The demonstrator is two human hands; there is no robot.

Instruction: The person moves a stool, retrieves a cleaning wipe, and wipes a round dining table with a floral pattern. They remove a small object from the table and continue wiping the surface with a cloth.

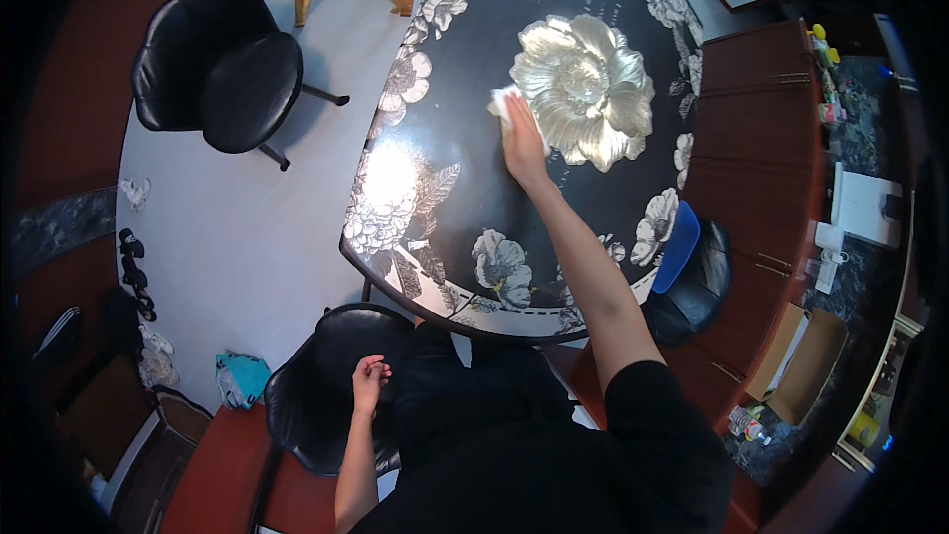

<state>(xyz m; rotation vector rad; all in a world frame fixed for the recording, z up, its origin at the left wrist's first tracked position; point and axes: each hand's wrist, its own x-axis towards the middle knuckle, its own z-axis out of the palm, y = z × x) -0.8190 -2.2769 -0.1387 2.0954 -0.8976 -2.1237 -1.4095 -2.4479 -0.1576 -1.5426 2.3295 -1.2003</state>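
Observation:
My right hand [523, 144] reaches out over the black dining table [474, 200], which bears a white flower pattern. Under its fingers is a white cloth or tissue [502, 98], pressed to the tabletop. Just right of that hand lies a shiny gold flower-shaped placemat [586, 85]. Empty and loosely curled, my left hand [371, 383] hangs low beside my body. Beneath it is the seat of a black padded chair [326, 363].
Another black chair [222, 74] stands on the pale floor to the left. At the table's right edge is a blue plastic object [678, 245]. A counter along the right holds an open cardboard box [808, 371] and a plastic bottle [749, 426]. A teal bag [243, 378] sits lower left.

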